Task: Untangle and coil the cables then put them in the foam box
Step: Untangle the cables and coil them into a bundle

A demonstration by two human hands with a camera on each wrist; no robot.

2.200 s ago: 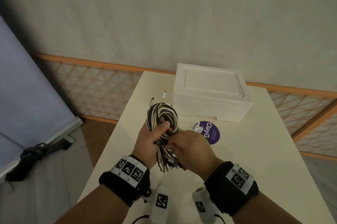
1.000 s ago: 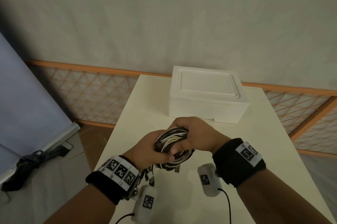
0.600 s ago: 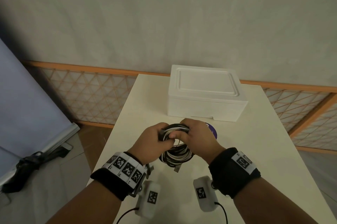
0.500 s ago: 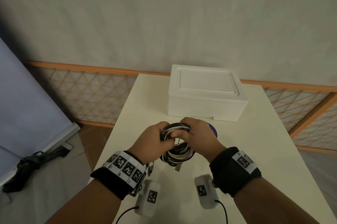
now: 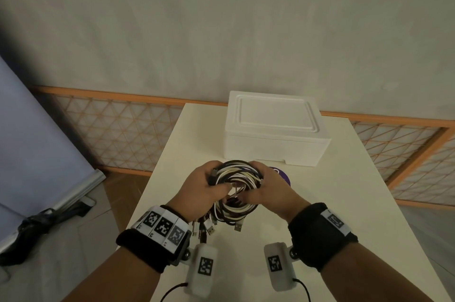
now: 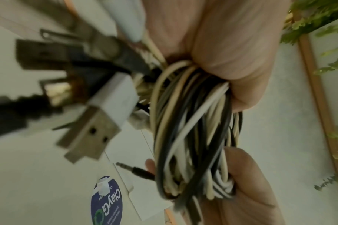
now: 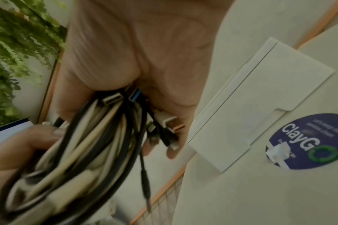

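A coiled bundle of black, white and cream cables (image 5: 236,186) hangs above the middle of the table, held from both sides. My left hand (image 5: 204,188) grips the coil's left side and my right hand (image 5: 270,188) grips its right side. Several USB plugs (image 5: 211,226) dangle below the coil. Up close in the left wrist view, the cable bundle (image 6: 191,129) passes through my curled fingers, with USB plugs (image 6: 91,129) blurred in front. The right wrist view shows the cable bundle (image 7: 77,149) and an audio jack (image 7: 145,182) hanging down. The white foam box (image 5: 275,132) stands behind with its lid on.
A round purple ClayGo sticker (image 5: 283,175) lies on the cream table (image 5: 332,203) just before the box. An orange lattice fence (image 5: 118,134) runs behind the table. A blue-grey panel (image 5: 32,154) leans at the left, with a black bag (image 5: 37,218) on the floor.
The long loose bundle was folded into a round coil. Both hands then shifted to hold it by opposite sides, and the coil has tilted to face up more.
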